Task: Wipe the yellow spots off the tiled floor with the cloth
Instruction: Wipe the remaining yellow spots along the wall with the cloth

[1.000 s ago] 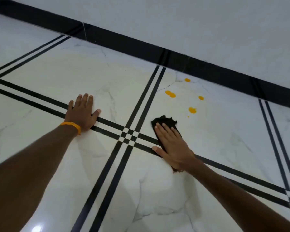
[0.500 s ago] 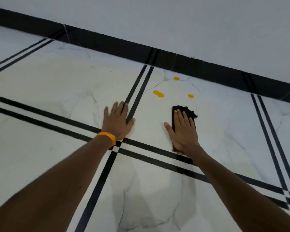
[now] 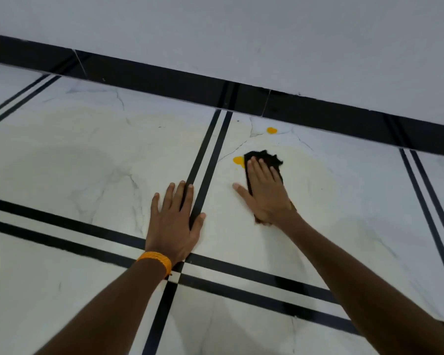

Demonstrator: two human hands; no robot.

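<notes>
We start with the tiled floor [image 3: 62, 162], pale marble-look tiles crossed by paired black lines, which fills most of the view. It meets a plain wall [image 3: 292, 34] along a black skirting [image 3: 139, 78].

Both arms reach forward over the floor. The left hand [image 3: 173, 219] lies flat across one pair of black lines, fingers straight and spread, holding nothing. We take it to be a prop for the body's weight. The right hand [image 3: 265, 193] lies flat on the cloth [image 3: 267, 157], fingers straight and together and thumb splayed onto bare tile, so it presses the cloth down without gripping it.

The cloth is dark and crumpled. It lies on the tile right of those lines, its frayed far edge poking out past the fingertips. Its left edge touches the nearer yellow spot [image 3: 238, 160], part of which may be hidden under the cloth. The farther yellow spot [image 3: 271, 130] sits apart from the cloth, close to the skirting.

We judge the wiping to be under way, with the nearer spot in hand. The next move calls for a firm sweep leftward over that spot. After that comes a reach up toward the skirting for the other one (a fresh part of the cloth would help avoid smearing).

As for containers, we see none: no bucket, bowl or bottle in view. The smallest thing is an orange wristband [image 3: 155, 260] on the left wrist.
</notes>
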